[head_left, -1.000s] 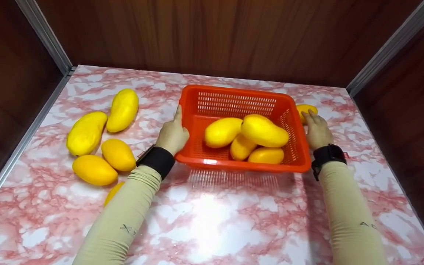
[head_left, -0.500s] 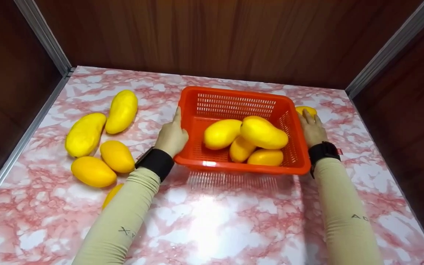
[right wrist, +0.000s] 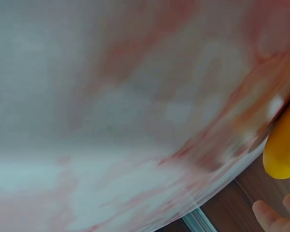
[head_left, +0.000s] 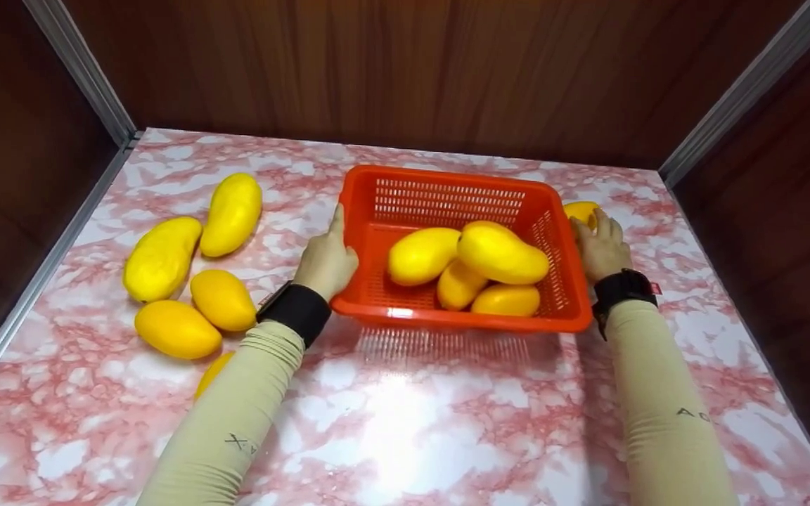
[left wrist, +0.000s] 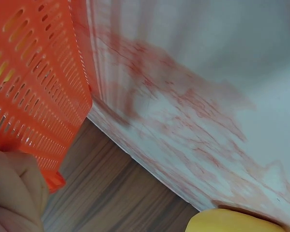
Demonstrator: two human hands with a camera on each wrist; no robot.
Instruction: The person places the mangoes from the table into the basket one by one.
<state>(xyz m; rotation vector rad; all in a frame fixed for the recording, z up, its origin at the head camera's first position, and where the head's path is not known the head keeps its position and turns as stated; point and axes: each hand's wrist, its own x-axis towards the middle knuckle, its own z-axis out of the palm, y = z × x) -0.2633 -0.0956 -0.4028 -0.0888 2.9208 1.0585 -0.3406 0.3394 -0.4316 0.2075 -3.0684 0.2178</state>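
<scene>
An orange-red plastic basket (head_left: 447, 320) with slotted walls stands mid-table in the head view. Several yellow mangoes (head_left: 502, 251) lie piled inside it. At its left rim, my left hand (head_left: 326, 261) grips the basket, index finger stretched along the side; the left wrist view shows folded fingers (left wrist: 19, 181) against the rim. Outside the basket's right wall is my right hand (head_left: 602, 247), close to a lone mango (head_left: 580, 211) partly hidden by basket and hand. In the right wrist view its spread fingertips (right wrist: 267, 212) appear apart from that mango (right wrist: 285, 145).
Left of the basket, several more mangoes (head_left: 178, 329) lie on the pink-and-white marbled table (head_left: 489, 436); one is partly covered by the left sleeve (head_left: 236, 414). Dark wood-grain panels (head_left: 405, 77) with metal corner strips surround the table's back and sides.
My right hand slid leftward along the basket wall, then slightly back right, its fingers lifting off the lone mango. The left hand and basket stay in place.
</scene>
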